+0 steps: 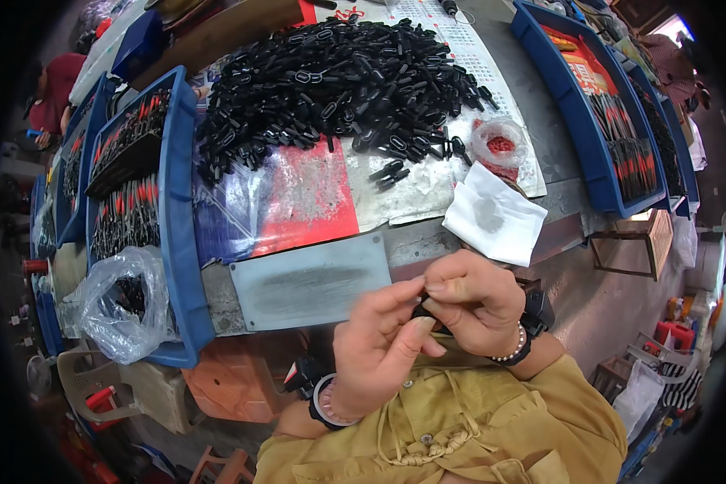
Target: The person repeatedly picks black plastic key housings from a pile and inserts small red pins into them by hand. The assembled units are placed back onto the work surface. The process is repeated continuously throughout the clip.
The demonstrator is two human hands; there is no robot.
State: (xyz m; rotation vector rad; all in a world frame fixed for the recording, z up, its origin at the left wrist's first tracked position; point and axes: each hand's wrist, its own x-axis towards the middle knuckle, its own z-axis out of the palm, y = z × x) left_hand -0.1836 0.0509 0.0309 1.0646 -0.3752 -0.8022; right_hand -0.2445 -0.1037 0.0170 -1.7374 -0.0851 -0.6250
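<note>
My left hand (pixel 383 335) and my right hand (pixel 477 300) meet in front of my body, just off the table's near edge. Between their fingertips is a small black piece (pixel 420 310), mostly hidden by the fingers. My right hand pinches it with thumb and forefinger. My left thumb and fingers close on it from the other side. Beyond them, a big heap of black plastic parts with oval loops (pixel 339 89) spreads over the table. A pale rectangular plate with a dark smudge (pixel 310 282) lies left of my hands. A folded white cloth or paper (pixel 496 214) is beyond my right hand.
A clear round tub with small red bits (pixel 500 143) stands by the heap's right side. Blue trays hold black-and-orange items at the left (pixel 181 210) and right (pixel 569 105). A crumpled plastic bag (pixel 125 306) sits on the left tray. Plastic stools (pixel 238 379) stand below.
</note>
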